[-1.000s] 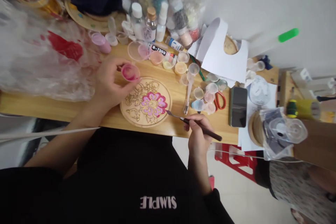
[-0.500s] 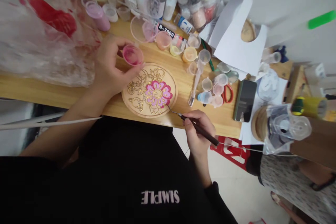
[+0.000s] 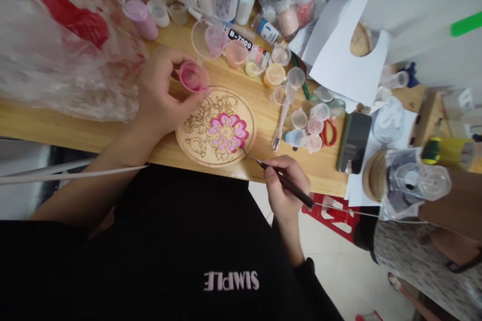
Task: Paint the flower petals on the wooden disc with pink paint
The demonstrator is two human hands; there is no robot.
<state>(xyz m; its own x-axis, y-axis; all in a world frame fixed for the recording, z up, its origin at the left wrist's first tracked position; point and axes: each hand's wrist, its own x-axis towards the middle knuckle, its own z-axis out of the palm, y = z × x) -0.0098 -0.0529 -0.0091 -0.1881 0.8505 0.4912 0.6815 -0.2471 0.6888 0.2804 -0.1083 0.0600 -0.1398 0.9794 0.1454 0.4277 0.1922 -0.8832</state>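
Observation:
A small clear plastic cup [image 3: 193,76] with dark pink paint inside is held by its rim in my left hand [image 3: 160,93], tilted above the upper left edge of the round wooden board [image 3: 241,102]. Gold raised outlines cover the board, with a pink and magenta flower [image 3: 228,133] filled in. My right hand [image 3: 288,185] is closed round the dark handle of a thin metal-tipped tool [image 3: 288,186]. Its bent tip meets the flower's lower right petals; whether it touches the surface I cannot make out.
Several small paint cups [image 3: 274,74] stand behind the board, near a B-7000 glue tube [image 3: 241,39]. Right of them lie a brush [image 3: 279,128], red-handled scissors [image 3: 330,132] and a phone [image 3: 354,142]. Crumpled plastic sheeting [image 3: 68,60] covers the left; another person [image 3: 425,261] is at lower right.
The view has shifted slightly. Both hands keep their holds, and the tool tip stays at the flower's lower right petals with hardly any movement.

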